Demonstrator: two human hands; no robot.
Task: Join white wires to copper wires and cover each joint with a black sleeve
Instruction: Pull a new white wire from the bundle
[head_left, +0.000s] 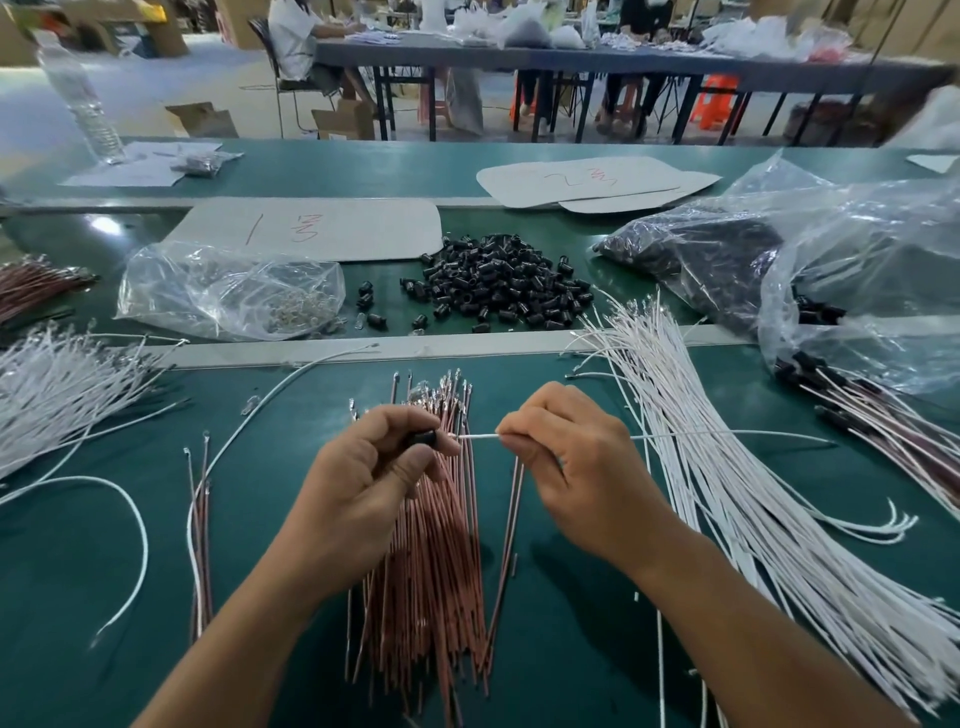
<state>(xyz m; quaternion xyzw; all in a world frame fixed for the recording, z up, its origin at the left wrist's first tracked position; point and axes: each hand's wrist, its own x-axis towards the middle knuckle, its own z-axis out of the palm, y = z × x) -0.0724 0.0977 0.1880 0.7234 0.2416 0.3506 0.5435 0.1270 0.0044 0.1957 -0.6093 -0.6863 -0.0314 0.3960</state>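
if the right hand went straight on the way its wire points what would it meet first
Most likely the black sleeve held by the left hand: the right hand aims its white wire tip at the sleeve's mouth, though depth is unclear.

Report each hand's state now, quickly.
Left hand: closed, gripping a black sleeve.
Right hand: closed, pinching a white wire.
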